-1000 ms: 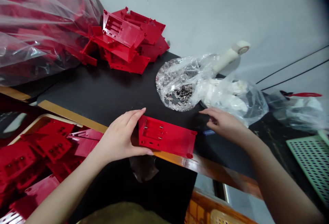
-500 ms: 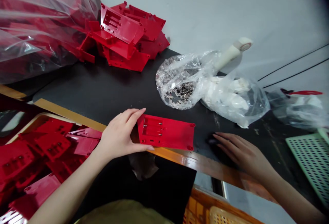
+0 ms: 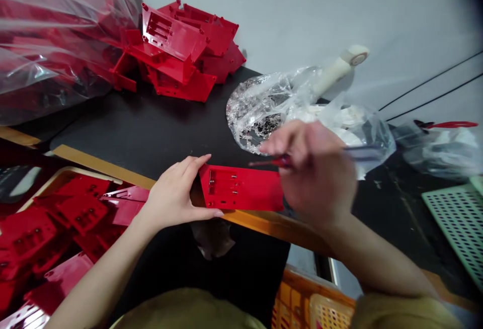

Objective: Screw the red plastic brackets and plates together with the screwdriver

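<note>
A red plastic panel with a battery compartment (image 3: pixel 256 188) lies flat at the front edge of the black table. Metal spring contacts show inside the compartment. My left hand (image 3: pixel 177 190) grips its left end, thumb on the near edge and fingers on the far edge. Above the panel's right end, my right hand (image 3: pixel 319 175), blurred by motion, is closed around a screwdriver (image 3: pixel 282 161). The screwdriver's tip points left over the panel, and a see-through handle seems to stick out behind the hand. Whether the tip touches the panel I cannot tell.
Behind lies a clear bag of small metal parts (image 3: pixel 245 112), beside a bag of white pieces (image 3: pixel 377 138). Red panels are piled at the back (image 3: pixel 181 47) and fill a bin (image 3: pixel 68 218) at lower left. A green basket (image 3: pixel 453 223) stands right.
My right hand has come up and left from the dark object on the table, now with a screwdriver in it over the panel. My left hand keeps its grip on the panel.
</note>
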`<state>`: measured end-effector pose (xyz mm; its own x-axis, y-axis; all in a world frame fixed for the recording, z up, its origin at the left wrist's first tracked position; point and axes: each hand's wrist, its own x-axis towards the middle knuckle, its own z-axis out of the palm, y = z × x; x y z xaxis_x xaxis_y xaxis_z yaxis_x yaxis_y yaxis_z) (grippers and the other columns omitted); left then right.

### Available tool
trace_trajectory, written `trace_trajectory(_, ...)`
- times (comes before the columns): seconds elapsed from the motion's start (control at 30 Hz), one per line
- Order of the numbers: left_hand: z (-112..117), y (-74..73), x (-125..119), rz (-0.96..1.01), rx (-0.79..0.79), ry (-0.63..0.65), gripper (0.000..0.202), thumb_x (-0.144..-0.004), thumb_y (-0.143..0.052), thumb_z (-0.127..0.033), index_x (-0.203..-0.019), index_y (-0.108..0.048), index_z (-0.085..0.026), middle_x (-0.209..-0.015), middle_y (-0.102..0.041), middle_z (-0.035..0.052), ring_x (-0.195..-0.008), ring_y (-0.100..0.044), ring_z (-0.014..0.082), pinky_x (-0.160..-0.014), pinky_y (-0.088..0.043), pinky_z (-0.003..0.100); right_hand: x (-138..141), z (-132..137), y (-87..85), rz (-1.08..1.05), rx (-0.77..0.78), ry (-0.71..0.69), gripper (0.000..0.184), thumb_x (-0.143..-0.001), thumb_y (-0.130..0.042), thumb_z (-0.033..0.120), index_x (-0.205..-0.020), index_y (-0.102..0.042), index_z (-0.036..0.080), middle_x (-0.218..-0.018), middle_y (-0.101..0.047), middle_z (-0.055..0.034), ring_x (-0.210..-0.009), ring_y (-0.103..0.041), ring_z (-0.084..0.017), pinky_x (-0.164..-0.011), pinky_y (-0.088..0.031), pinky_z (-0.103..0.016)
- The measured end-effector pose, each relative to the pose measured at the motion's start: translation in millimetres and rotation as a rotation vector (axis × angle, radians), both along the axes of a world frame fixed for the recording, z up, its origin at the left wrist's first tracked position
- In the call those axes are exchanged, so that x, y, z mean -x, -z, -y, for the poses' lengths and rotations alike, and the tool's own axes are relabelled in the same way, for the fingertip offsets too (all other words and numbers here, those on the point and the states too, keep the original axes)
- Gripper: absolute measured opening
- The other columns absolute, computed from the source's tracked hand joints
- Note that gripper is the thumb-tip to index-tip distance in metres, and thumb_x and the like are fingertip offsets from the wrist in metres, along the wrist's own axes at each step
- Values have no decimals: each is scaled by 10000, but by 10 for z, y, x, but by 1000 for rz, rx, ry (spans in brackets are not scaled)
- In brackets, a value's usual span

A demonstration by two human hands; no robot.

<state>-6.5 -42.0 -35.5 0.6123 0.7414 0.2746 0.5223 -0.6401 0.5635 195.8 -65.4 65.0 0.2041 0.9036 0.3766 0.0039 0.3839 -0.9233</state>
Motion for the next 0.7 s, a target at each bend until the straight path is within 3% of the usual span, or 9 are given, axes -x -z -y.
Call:
trace_trajectory(0.07, -5, -10, -3, 15, 13, -2, 966, -662, -689, -750, -1373, -369, -180, -1244, -571, 126, -1102, -602, 296, -935, -494, 431, 196, -132, 1, -138, 12, 17, 116, -878, -631, 301, -794, -570, 248, -691, -554, 47, -523, -483, -87, -492, -416, -237)
trace_trajectory(0.1, -6, -15, -5, 19, 22, -3, 943, -656, -699, -743, -1345, -389, -180, -1232, -578, 119, -1083, -610, 290, -922, -498, 425, 262, -184, 5, -232, -8, 11, 107, -857, -666, 271, -873, -561, 266, -678, -543, 65, -460, -414, -73, -421, -343, -217)
trace_trajectory(0.17, -4, -24, -10, 25, 42, -12, 900, -640, -718, -734, -1284, -423, -180, -1192, -594, 106, -1035, -626, 281, -885, -507, 416, 338, -255, 9, -365, 33, -75, 196, -850, -677, 337, -776, -520, 247, -536, -426, 85, -386, -255, -66, -349, -191, -209)
trace_trajectory(0.27, 1, -31, -22, 29, 59, -26, 875, -603, -748, -726, -1220, -445, -184, -1122, -607, 83, -959, -640, 265, -824, -515, 401, 349, -297, 30, -479, 189, -315, 557, -894, -529, 509, -498, -283, 205, -427, -186, 66, -382, -189, -70, -353, -173, -213)
trace_trajectory(0.33, 3, -29, -30, 31, 58, -34, 863, -596, -761, -714, -1204, -447, -188, -1101, -608, 73, -934, -641, 255, -803, -514, 392, 330, -298, 69, -495, 216, -426, 581, -896, -481, 470, -471, -195, 197, -436, -185, 49, -394, -227, -71, -373, -224, -213)
trace_trajectory(0.43, 4, -20, -36, 27, 45, -34, 836, -613, -754, -707, -1192, -448, -187, -1085, -606, 68, -914, -639, 246, -781, -510, 380, 325, -288, 137, -449, 175, -498, 505, -859, -508, 364, -478, -224, 193, -439, -214, 48, -400, -256, -70, -387, -243, -215)
trace_trajectory(0.5, 2, -15, -35, 23, 38, -32, 843, -616, -740, -726, -1192, -445, -186, -1083, -604, 67, -913, -638, 244, -775, -508, 376, 354, -279, 161, -442, 178, -503, 490, -863, -507, 342, -490, -226, 193, -442, -190, 56, -393, -232, -67, -380, -224, -215)
trace_trajectory(0.6, -2, -16, -31, 18, 45, -39, 866, -608, -722, -759, -1201, -439, -195, -1089, -606, 60, -926, -639, 245, -779, -506, 373, 433, -261, 172, -493, 200, -397, 530, -878, -536, 337, -500, -197, 186, -451, -152, 65, -388, -188, -58, -358, -195, -199)
trace_trajectory(0.7, -2, -22, -29, 16, 62, -52, 871, -597, -710, -781, -1189, -442, -201, -1082, -613, 55, -919, -644, 243, -771, -507, 370, 509, -223, 193, -456, 165, -240, 521, -915, -541, 383, -511, -275, 190, -454, -254, 65, -353, -230, -50, -323, -171, -210)
